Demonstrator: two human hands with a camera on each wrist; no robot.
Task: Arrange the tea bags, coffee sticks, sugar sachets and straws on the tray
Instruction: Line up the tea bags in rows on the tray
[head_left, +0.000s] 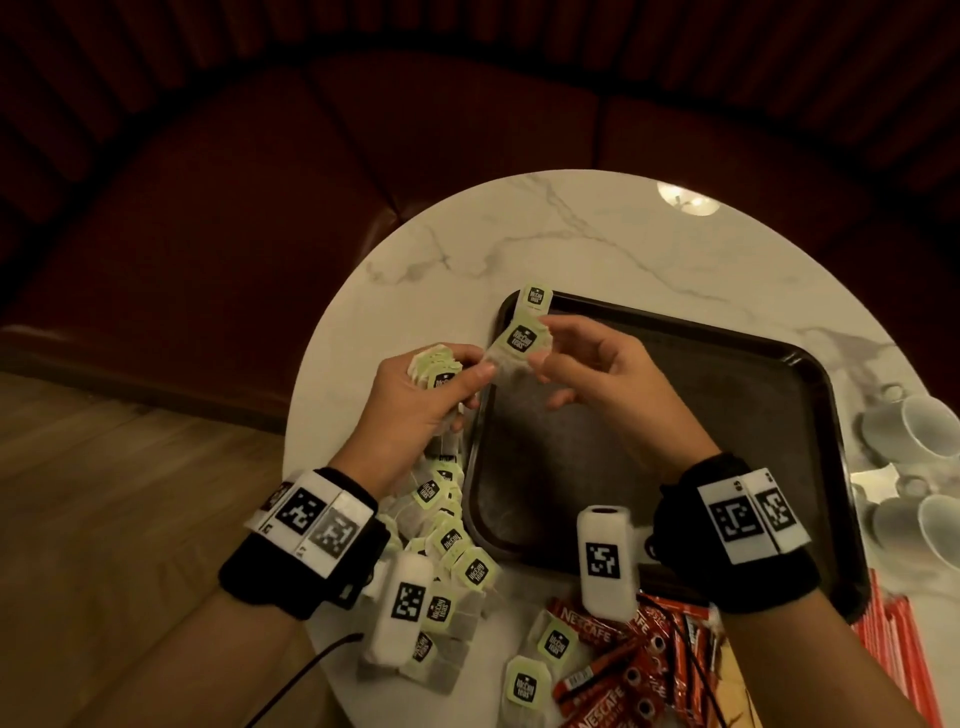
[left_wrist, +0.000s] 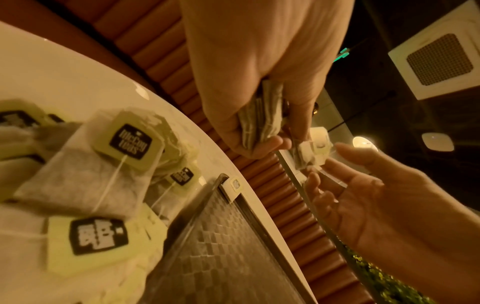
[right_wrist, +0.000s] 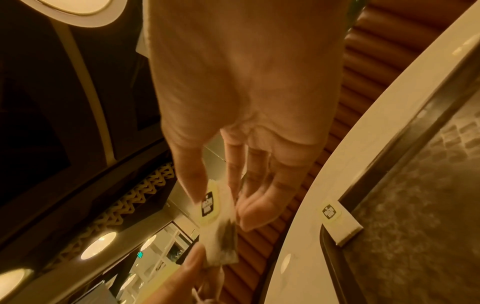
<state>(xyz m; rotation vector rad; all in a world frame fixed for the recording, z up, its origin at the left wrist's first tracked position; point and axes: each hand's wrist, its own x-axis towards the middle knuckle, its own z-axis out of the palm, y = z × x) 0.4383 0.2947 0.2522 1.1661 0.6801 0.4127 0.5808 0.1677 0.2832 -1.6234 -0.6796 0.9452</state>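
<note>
My left hand grips a stack of tea bags with green tags, just left of the dark tray. My right hand pinches a single tea bag by its top, over the tray's far left corner. The left thumb touches that bag's lower end. The left wrist view shows the stack in the left hand. In the right wrist view, thumb and forefinger of the right hand pinch the bag. One tea bag lies on the tray's far left corner.
Several loose tea bags lie on the marble table left of the tray. Red coffee sticks lie near the front edge, red straws at the right. White cups stand right of the tray.
</note>
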